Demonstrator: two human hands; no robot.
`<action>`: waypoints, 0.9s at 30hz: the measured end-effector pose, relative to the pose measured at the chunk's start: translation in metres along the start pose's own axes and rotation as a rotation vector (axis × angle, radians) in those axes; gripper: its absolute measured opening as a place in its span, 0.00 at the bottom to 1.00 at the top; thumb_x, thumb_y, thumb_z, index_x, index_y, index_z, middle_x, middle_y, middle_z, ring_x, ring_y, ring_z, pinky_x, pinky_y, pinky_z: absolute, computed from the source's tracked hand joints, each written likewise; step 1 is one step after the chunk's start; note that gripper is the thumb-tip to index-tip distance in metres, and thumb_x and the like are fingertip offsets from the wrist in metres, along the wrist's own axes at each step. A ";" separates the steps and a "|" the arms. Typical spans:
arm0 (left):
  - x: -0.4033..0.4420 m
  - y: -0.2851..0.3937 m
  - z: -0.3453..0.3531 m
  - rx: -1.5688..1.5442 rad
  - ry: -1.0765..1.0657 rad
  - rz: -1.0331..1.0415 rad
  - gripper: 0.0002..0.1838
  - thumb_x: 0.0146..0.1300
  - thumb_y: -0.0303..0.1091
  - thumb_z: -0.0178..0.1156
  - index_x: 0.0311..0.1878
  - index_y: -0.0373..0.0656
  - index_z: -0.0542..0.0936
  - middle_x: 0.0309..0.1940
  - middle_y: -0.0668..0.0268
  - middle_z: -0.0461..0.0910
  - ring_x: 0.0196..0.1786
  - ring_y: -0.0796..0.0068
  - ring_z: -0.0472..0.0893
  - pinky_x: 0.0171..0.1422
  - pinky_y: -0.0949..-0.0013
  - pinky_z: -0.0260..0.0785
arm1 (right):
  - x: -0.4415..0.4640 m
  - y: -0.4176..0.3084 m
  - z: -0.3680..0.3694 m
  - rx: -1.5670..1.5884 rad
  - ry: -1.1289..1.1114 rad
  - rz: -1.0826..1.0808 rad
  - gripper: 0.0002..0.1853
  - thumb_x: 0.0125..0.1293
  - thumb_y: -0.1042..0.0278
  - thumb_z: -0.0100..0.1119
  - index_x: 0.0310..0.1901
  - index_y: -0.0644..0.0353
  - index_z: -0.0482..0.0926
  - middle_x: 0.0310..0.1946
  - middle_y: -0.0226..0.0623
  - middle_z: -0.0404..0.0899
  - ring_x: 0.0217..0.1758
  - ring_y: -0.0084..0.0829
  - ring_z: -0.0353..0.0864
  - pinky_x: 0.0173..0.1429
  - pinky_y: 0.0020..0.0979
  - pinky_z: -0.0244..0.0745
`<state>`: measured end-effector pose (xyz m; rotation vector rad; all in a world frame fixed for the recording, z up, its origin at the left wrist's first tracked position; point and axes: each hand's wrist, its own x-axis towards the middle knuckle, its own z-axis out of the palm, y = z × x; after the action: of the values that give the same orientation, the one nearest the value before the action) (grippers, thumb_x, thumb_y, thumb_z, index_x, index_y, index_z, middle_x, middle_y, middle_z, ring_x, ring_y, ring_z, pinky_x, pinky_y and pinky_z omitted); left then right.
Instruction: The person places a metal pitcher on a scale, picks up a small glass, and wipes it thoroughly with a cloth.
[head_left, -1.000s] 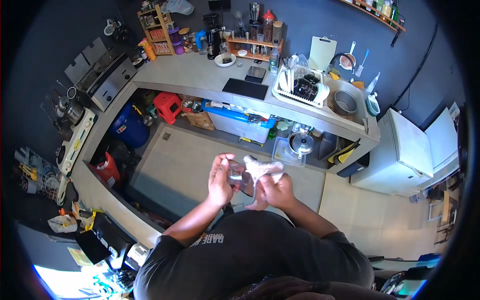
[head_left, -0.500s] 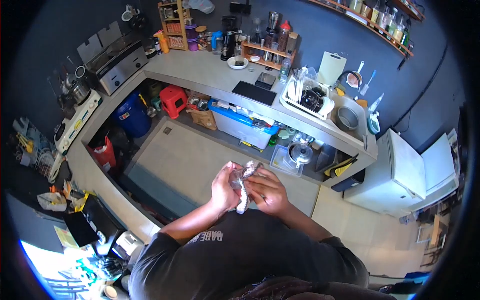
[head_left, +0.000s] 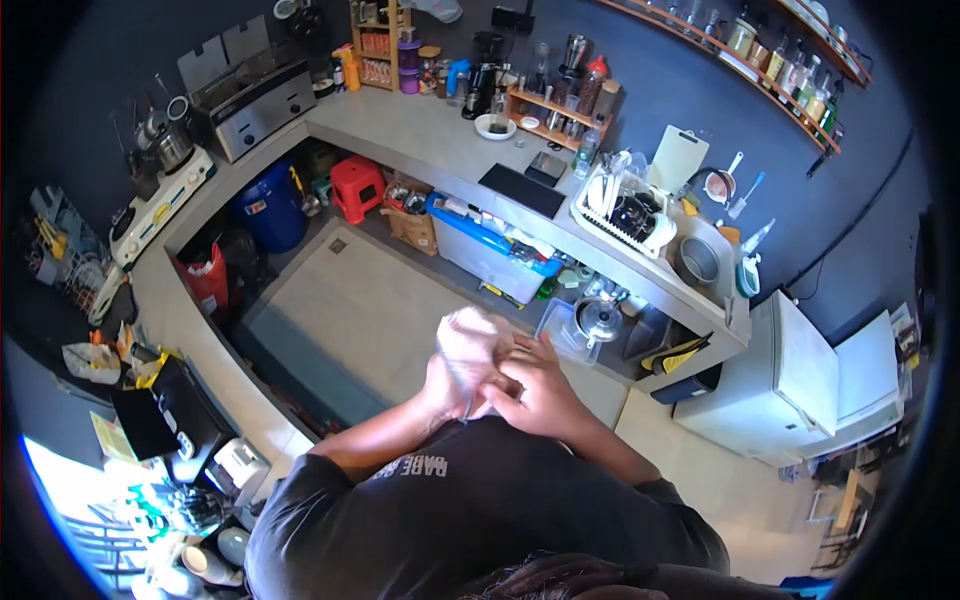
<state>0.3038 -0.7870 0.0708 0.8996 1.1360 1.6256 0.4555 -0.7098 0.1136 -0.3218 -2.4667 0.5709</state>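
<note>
In front of my chest, a pale pinkish cloth point(head_left: 474, 345) with a darker stripe is bunched up and partly blurred. My left hand point(head_left: 440, 388) is closed at its left side, its fingers mostly covered by the fabric. On the other side, my right hand point(head_left: 538, 385) grips the cloth with bent fingers, the thumb lying near the lower edge. The two hands are close together. Whatever lies inside the cloth is hidden; a clear, glass-like thing showed in the left hand a moment earlier.
Beyond the floor mat point(head_left: 370, 300) runs a grey counter point(head_left: 400, 125) with a dish rack point(head_left: 610, 222), a sink point(head_left: 718, 278) and a fryer point(head_left: 255, 110). Under it stand a red stool point(head_left: 357, 186), a blue barrel point(head_left: 270, 220) and a lidded bin point(head_left: 480, 250). A white fridge point(head_left: 760, 380) is at right.
The cloth, narrow and twisted before, is now spread over my left hand and covers the clear thing. My right hand has shifted slightly. The view has tilted a little.
</note>
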 end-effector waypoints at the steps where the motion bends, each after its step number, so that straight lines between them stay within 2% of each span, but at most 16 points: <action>1: -0.009 0.006 0.006 -0.566 0.111 -0.252 0.15 0.74 0.38 0.49 0.51 0.38 0.78 0.41 0.61 0.82 0.41 0.68 0.83 0.48 0.63 0.76 | -0.007 0.008 0.007 0.033 -0.089 0.030 0.10 0.56 0.63 0.72 0.31 0.59 0.81 0.43 0.36 0.83 0.53 0.46 0.79 0.68 0.60 0.61; 3: 0.003 -0.059 -0.021 0.029 0.115 0.103 0.13 0.73 0.33 0.44 0.48 0.36 0.75 0.39 0.58 0.80 0.35 0.68 0.80 0.40 0.64 0.75 | -0.012 0.016 0.013 0.103 -0.148 -0.002 0.10 0.60 0.66 0.69 0.41 0.60 0.82 0.45 0.40 0.83 0.57 0.48 0.77 0.67 0.53 0.66; 5: -0.003 -0.026 -0.014 0.442 0.124 0.667 0.11 0.75 0.33 0.45 0.46 0.35 0.74 0.36 0.55 0.78 0.34 0.69 0.78 0.39 0.65 0.72 | -0.005 0.018 0.020 0.312 -0.071 -0.060 0.12 0.62 0.68 0.68 0.46 0.60 0.82 0.45 0.42 0.83 0.56 0.48 0.79 0.65 0.48 0.70; 8: 0.006 -0.008 -0.019 0.621 0.035 1.083 0.12 0.74 0.32 0.45 0.47 0.34 0.74 0.35 0.57 0.76 0.36 0.71 0.76 0.43 0.65 0.69 | -0.012 0.013 0.023 0.841 -0.036 0.212 0.11 0.65 0.73 0.63 0.49 0.62 0.81 0.44 0.44 0.83 0.46 0.40 0.84 0.52 0.38 0.77; 10: -0.006 0.004 -0.001 0.513 0.090 0.639 0.13 0.75 0.34 0.45 0.48 0.34 0.73 0.35 0.56 0.76 0.36 0.69 0.76 0.43 0.66 0.70 | -0.033 0.028 0.042 0.808 0.023 0.448 0.09 0.64 0.73 0.64 0.45 0.62 0.84 0.37 0.42 0.85 0.35 0.37 0.85 0.44 0.37 0.79; 11: -0.010 0.005 0.009 0.453 0.119 0.416 0.13 0.76 0.35 0.45 0.48 0.33 0.73 0.35 0.56 0.76 0.36 0.67 0.76 0.43 0.66 0.70 | -0.031 0.027 0.042 0.585 0.123 0.300 0.08 0.64 0.71 0.65 0.44 0.61 0.85 0.35 0.40 0.86 0.33 0.38 0.85 0.42 0.38 0.80; 13: 0.012 -0.052 0.004 0.436 0.183 0.588 0.17 0.78 0.39 0.46 0.43 0.32 0.76 0.35 0.59 0.77 0.32 0.67 0.77 0.38 0.65 0.71 | -0.019 0.025 0.042 0.136 0.316 0.004 0.08 0.63 0.68 0.68 0.41 0.59 0.87 0.32 0.37 0.86 0.30 0.40 0.85 0.38 0.39 0.80; 15: 0.009 0.017 0.021 -0.084 0.262 -0.518 0.17 0.77 0.38 0.47 0.41 0.31 0.77 0.36 0.60 0.77 0.35 0.67 0.77 0.40 0.64 0.71 | -0.011 0.026 0.034 -0.124 0.413 -0.300 0.10 0.61 0.66 0.69 0.44 0.55 0.87 0.38 0.37 0.87 0.35 0.43 0.86 0.41 0.41 0.81; 16: 0.006 0.033 0.017 -0.092 0.164 -0.587 0.15 0.77 0.36 0.47 0.42 0.32 0.76 0.35 0.56 0.77 0.35 0.61 0.78 0.40 0.61 0.71 | -0.017 0.034 0.038 -0.066 0.337 -0.271 0.12 0.62 0.65 0.68 0.47 0.56 0.85 0.39 0.38 0.86 0.37 0.41 0.86 0.42 0.40 0.80; 19: -0.006 -0.005 0.010 0.453 0.134 0.487 0.11 0.74 0.35 0.52 0.47 0.35 0.74 0.31 0.51 0.76 0.34 0.55 0.80 0.37 0.58 0.73 | -0.025 0.043 0.057 0.377 0.407 -0.077 0.14 0.68 0.66 0.64 0.52 0.59 0.79 0.43 0.42 0.83 0.42 0.37 0.85 0.44 0.36 0.79; 20: -0.006 -0.008 0.006 0.601 0.123 0.699 0.09 0.72 0.31 0.52 0.48 0.36 0.73 0.34 0.49 0.76 0.35 0.52 0.80 0.39 0.56 0.73 | -0.025 0.033 0.048 0.779 0.261 0.235 0.08 0.72 0.70 0.58 0.49 0.63 0.79 0.37 0.40 0.83 0.38 0.36 0.84 0.42 0.36 0.78; 21: -0.004 -0.010 0.003 0.672 0.101 0.841 0.08 0.70 0.28 0.53 0.48 0.35 0.73 0.37 0.48 0.75 0.35 0.48 0.78 0.43 0.55 0.72 | -0.027 0.035 0.049 0.756 0.226 0.270 0.07 0.72 0.72 0.56 0.47 0.63 0.80 0.33 0.40 0.83 0.34 0.39 0.84 0.41 0.38 0.78; 23: -0.001 -0.008 0.004 0.559 0.084 0.777 0.10 0.72 0.32 0.51 0.46 0.34 0.74 0.36 0.51 0.76 0.35 0.53 0.79 0.43 0.58 0.73 | -0.024 0.036 0.047 0.547 0.256 0.123 0.06 0.68 0.71 0.60 0.44 0.62 0.82 0.30 0.42 0.82 0.31 0.45 0.84 0.40 0.41 0.78; 25: 0.011 -0.052 -0.001 0.154 0.159 0.235 0.13 0.74 0.37 0.50 0.43 0.36 0.76 0.36 0.56 0.78 0.36 0.64 0.80 0.40 0.63 0.71 | -0.031 0.051 0.052 0.157 0.307 -0.100 0.15 0.59 0.61 0.71 0.46 0.57 0.84 0.38 0.43 0.85 0.39 0.47 0.86 0.44 0.46 0.79; 26: 0.014 -0.044 0.006 -0.267 0.218 -0.248 0.15 0.75 0.40 0.49 0.41 0.38 0.78 0.36 0.61 0.79 0.38 0.74 0.78 0.37 0.67 0.69 | -0.028 0.047 0.044 0.057 0.272 -0.120 0.17 0.58 0.60 0.71 0.47 0.56 0.84 0.41 0.43 0.84 0.43 0.48 0.85 0.47 0.47 0.80; 27: 0.015 -0.034 0.008 -0.150 0.255 -0.235 0.14 0.75 0.39 0.49 0.42 0.39 0.78 0.35 0.63 0.78 0.37 0.75 0.76 0.36 0.68 0.67 | -0.025 0.044 0.036 -0.045 0.232 -0.136 0.19 0.57 0.59 0.71 0.49 0.56 0.84 0.44 0.43 0.84 0.47 0.48 0.85 0.49 0.48 0.80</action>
<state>0.3156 -0.7661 0.0419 0.4526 1.2229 1.6349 0.4591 -0.6918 0.0544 -0.2219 -2.2593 0.3977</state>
